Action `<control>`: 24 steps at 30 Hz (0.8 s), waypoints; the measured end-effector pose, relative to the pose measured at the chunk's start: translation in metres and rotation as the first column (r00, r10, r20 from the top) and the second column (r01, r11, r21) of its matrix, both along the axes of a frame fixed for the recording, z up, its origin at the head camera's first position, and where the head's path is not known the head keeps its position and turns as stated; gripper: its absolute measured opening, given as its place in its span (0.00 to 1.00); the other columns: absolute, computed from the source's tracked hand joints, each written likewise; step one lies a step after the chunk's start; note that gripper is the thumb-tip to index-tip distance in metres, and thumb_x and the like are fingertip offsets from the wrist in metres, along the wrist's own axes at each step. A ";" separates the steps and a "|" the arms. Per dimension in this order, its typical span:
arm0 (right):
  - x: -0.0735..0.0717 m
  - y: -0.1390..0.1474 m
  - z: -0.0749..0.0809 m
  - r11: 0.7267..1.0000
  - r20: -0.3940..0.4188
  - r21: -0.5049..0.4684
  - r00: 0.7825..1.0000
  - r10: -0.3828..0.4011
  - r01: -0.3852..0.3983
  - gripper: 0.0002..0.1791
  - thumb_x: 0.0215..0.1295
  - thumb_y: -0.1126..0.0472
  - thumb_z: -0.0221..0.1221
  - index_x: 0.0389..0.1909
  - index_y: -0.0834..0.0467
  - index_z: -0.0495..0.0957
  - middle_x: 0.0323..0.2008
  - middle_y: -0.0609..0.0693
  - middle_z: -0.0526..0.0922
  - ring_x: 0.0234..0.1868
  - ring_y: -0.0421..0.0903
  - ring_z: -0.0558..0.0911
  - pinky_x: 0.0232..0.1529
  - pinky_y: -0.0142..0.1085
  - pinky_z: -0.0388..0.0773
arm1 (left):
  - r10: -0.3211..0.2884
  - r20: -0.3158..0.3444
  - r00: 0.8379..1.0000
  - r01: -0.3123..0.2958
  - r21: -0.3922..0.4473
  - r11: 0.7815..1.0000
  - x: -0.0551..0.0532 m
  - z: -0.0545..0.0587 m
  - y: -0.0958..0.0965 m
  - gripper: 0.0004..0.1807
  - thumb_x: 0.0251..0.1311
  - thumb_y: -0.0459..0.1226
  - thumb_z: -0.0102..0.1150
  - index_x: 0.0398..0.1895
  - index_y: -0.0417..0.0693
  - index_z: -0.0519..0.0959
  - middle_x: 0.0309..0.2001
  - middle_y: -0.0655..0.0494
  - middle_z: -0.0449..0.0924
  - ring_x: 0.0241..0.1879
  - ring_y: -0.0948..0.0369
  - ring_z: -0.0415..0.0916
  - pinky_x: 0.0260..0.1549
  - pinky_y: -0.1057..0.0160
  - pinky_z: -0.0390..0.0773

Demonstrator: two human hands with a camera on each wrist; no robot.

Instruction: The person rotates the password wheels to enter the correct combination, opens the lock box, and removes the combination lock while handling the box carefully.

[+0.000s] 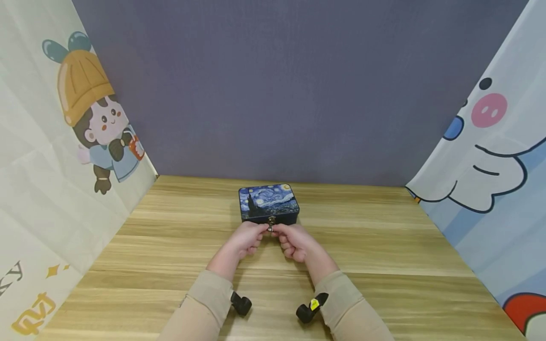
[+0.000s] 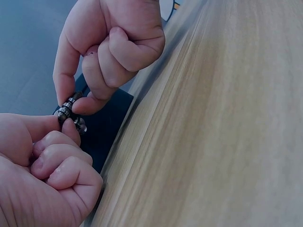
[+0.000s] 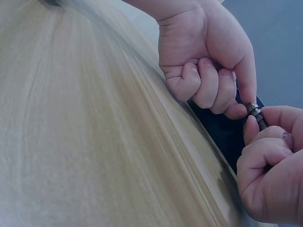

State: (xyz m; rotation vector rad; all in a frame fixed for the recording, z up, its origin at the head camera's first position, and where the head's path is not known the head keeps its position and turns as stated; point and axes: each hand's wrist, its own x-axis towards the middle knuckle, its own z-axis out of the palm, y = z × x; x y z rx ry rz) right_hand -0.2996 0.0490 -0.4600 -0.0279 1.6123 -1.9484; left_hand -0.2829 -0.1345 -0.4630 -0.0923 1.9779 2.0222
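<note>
L hand & R hand: fingers pinch ridged metal pc at frt of blue box.

The landmark is a pale brown wooden table with straight lengthwise grain. Behind its far edge rises a flat, plain purplish-grey panel. Along the table's left edge hangs a creased off-white sheet, printed near the table's far left corner with a cartoon figure in an orange ribbed hat and blue clothes. Gold rounded lettering lies beside the table's near left edge. Along the table's right edge hangs a pale blue and white sheet, bearing a white black-outlined cartoon animal with a pink oval snout, and, beside the table's near right edge, a red rounded shape
</note>
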 end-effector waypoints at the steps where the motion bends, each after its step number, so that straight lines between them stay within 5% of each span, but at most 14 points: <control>1: 0.000 0.000 0.000 1.000 0.005 -0.001 1.000 -0.002 0.002 0.14 0.69 0.56 0.59 0.37 0.65 0.74 0.14 0.40 0.58 0.11 0.32 0.54 0.10 0.25 0.51 | 0.001 -0.002 1.000 -0.001 -0.001 1.000 0.000 0.000 0.000 0.15 0.75 0.41 0.52 0.34 0.38 0.73 0.16 0.63 0.56 0.12 0.68 0.48 0.10 0.70 0.51; 24: 0.000 0.001 0.002 1.000 0.018 0.000 1.000 -0.008 0.008 0.18 0.70 0.53 0.59 0.43 0.68 0.74 0.14 0.39 0.58 0.11 0.32 0.55 0.11 0.25 0.51 | 0.003 0.007 1.000 -0.003 -0.012 1.000 0.000 0.002 0.000 0.15 0.75 0.42 0.52 0.35 0.38 0.74 0.16 0.63 0.57 0.12 0.67 0.48 0.11 0.69 0.52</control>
